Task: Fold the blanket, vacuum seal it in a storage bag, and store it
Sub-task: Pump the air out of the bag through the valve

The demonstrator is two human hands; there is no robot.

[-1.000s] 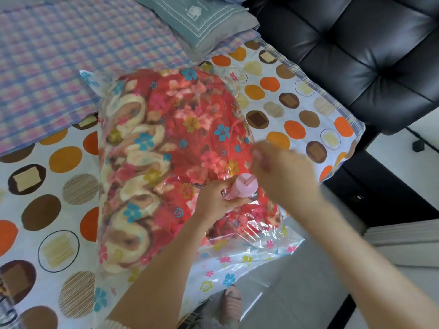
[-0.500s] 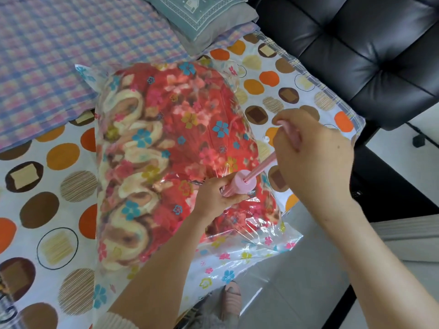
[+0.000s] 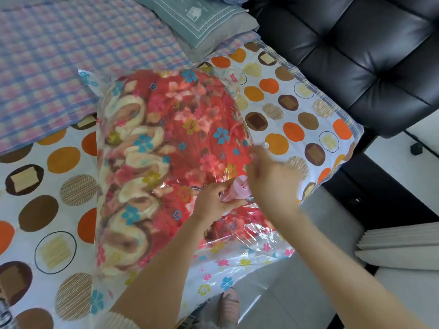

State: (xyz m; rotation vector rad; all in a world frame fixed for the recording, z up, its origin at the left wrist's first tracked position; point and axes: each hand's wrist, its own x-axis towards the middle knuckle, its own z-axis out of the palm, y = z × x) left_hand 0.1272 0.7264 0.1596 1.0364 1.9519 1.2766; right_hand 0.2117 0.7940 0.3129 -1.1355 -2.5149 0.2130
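At frame centre, on the spotted sheet (image 3: 280, 129): red flowered blanket (image 3: 180, 129), folded and already inside the clear bag (image 3: 237, 262). Lower right of centre, left hand (image 3: 211, 205) pinching the base of the pink pump (image 3: 234, 191), fingers curled round it, likely to keep it seated on the bag's valve while drawing air out. Just right of it, right hand (image 3: 273, 179), blurred; probably on the pump's handle, but grip impossible to tell. Blanket directly under both hands, plastic between it and the fingertips. Bag loose and crinkled along the lower edge, so sealing judged unfinished.
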